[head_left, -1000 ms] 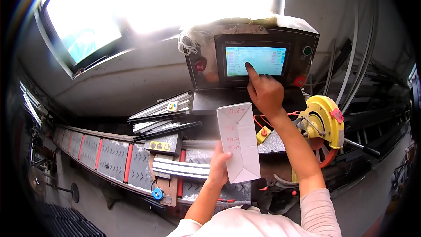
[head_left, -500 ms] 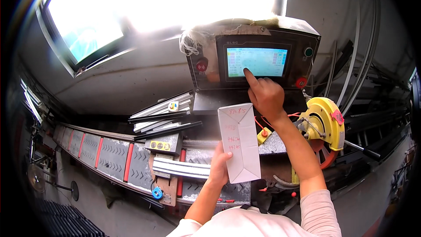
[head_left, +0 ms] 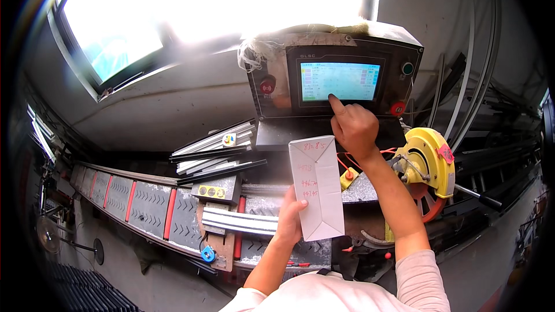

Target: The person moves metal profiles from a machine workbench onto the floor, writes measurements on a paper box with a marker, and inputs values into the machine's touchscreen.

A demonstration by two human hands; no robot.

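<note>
My left hand point(head_left: 291, 218) grips a white folded paper packet point(head_left: 319, 196) by its left edge, the thumb lying on its face. The packet stands nearly upright in front of me, with red handwriting on it and creases running to its corners. My right hand point(head_left: 355, 128) reaches up to a lit touchscreen point(head_left: 341, 78) set in a dark control box. Its index finger is stretched out at the screen's lower edge and the other fingers are curled; I see nothing held in it. Whether the fingertip touches the glass I cannot tell.
Red buttons point(head_left: 397, 108) flank the screen. A yellow saw guard point(head_left: 430, 159) with a lever stands at right. White and black profiles point(head_left: 214, 150) lie stacked behind the conveyor point(head_left: 147, 205); a white profile point(head_left: 240, 220) rests across it near a blue round device point(head_left: 208, 253).
My right index finger has shifted slightly right and down along the screen. The left hand and the paper packet stay almost where they were.
</note>
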